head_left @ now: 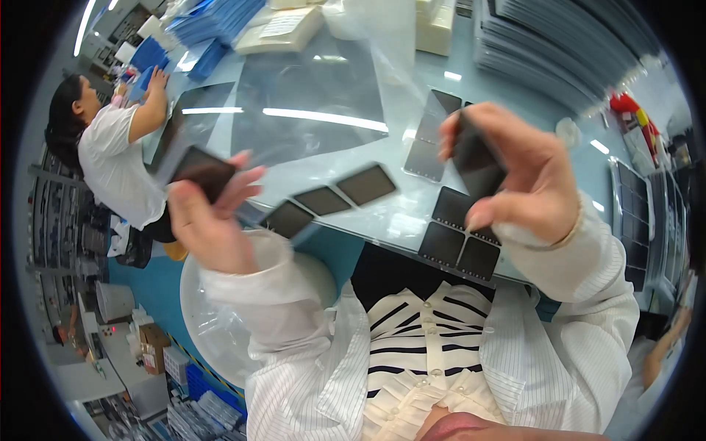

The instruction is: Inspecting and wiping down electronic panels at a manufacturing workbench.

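Note:
My left hand, blurred by motion, is raised over the table's front edge with a thin dark rectangular plate between thumb and fingers. Higher on the right, my right hand grips a second dark plate by its opposite edges, tilted up. Between the hands, a slanting row of dark plates lies along the table edge. Beneath my right hand sits a transparent sheet or tray with dark square plates in a grid; my fingers partly hide it. Another such tray lies just behind it.
A large transparent film covers the middle of the glossy table. Behind are blue stacks, a cream block and tall stacked grey trays. A white bin stands below on the left. Another person works at far left.

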Demonstrator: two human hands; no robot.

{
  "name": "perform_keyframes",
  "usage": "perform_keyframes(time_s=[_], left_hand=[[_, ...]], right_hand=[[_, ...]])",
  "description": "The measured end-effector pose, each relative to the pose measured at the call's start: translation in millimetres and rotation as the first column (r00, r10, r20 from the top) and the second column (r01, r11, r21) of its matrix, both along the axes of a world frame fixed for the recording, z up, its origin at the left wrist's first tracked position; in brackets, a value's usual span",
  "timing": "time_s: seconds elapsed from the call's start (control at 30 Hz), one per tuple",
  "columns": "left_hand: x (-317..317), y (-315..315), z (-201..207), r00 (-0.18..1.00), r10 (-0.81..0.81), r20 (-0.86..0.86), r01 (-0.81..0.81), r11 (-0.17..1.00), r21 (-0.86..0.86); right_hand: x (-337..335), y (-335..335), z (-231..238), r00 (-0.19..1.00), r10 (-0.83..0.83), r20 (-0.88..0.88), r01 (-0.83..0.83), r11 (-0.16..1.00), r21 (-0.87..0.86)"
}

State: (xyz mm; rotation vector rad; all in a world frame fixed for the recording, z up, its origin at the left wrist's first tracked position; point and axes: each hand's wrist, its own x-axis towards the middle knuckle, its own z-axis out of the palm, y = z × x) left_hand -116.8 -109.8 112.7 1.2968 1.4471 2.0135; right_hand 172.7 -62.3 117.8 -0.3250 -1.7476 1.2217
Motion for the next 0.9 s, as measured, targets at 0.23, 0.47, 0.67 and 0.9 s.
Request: perform_keyframes(time_s=[0.23,0.47,0.67,0.9], left_hand=[[7,4,-4,0.994,-0.096,0.052,0.099,0.994,-0.053],[14,-1,1,0.995,-0.065,0.069,0.065,0.998,0.009],[15,-6,3,0.997,-0.039,0.066,0.036,0.998,0.056],[22,-9,2,0.996,-0.051,0.07,0.046,0.996,0.072]], right_hand=[[40,-2,-55,0.56,-0.646,0.518,0.383,0.757,0.53],[43,-1,-79,0.516,-0.74,0.43,0.226,0.603,0.765],[40,2,-77,0.47,-0.769,0.433,0.249,0.586,0.771],[39,1,-79,0.435,-0.798,0.416,0.249,0.551,0.797]])
